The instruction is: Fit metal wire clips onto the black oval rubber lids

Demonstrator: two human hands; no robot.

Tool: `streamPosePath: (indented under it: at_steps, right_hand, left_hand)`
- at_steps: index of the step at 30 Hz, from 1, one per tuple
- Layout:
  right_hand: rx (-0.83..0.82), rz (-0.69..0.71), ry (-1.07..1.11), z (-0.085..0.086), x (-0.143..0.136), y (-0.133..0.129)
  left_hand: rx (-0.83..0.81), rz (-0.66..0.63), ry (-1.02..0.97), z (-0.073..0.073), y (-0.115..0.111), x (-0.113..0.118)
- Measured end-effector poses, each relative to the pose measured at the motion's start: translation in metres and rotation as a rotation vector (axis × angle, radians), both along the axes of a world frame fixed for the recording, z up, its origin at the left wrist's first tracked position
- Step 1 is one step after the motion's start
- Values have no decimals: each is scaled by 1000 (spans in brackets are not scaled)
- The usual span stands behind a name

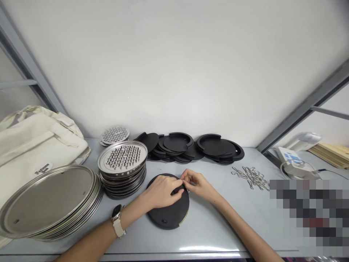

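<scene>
A round black disc (169,214) lies on the table in front of me, with a small oval hole near its lower edge and a thin yellowish line along its lower right rim. My left hand (163,191) rests over the disc, its fingers curled and its thumb and index finger at the upper right rim. My right hand (196,183) is closed in a pinch at that same rim, its fingertips meeting those of my left. A small metallic glint shows under the right fingers, but what they pinch is mostly hidden.
Left of the disc stand a stack of round grater plates (122,158) and a stack of large metal trays (54,200), beside a cream bag (40,134). Black round holders (177,142) line the wall. Metal hooks (251,176) lie in a pile at right, near a white box (294,163).
</scene>
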State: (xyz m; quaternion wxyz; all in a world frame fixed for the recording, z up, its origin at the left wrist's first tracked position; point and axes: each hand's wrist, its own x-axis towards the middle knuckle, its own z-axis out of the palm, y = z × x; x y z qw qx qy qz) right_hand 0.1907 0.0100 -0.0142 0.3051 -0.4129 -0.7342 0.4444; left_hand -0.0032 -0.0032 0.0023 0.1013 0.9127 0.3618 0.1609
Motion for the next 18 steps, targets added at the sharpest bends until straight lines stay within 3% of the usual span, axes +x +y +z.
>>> streamPosePath:
  at_steps: [18]
  right_hand:
    - [-96, 76, 24, 11, 6, -2]
  left_hand:
    - [34, 8, 19, 1, 0, -1]
